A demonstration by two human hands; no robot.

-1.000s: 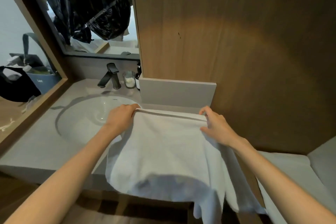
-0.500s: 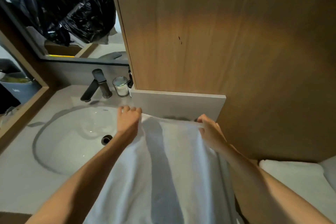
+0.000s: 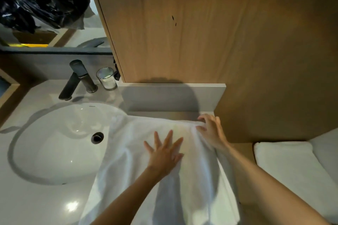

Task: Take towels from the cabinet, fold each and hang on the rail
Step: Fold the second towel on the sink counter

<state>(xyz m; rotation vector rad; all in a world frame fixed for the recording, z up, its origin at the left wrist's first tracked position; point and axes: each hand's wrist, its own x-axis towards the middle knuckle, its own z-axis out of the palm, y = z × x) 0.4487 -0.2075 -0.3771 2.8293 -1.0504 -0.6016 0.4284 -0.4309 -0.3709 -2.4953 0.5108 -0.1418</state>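
Now left hand (image 3: pixel 165 153) fingers (image 3: pixel 169 137) spread on towel (image 3: pixel 192 179); right hand (image 3: pixel 213 131) pinches corner; sink (image 3: pixel 45 142) lettering illegible.

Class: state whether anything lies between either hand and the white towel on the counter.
Nothing visible does. The left hand lies flat on the towel; the right hand pinches its far edge. The rail is not in view.

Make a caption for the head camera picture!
Left hand presses a white towel by the sink; right hand pinches its edge.
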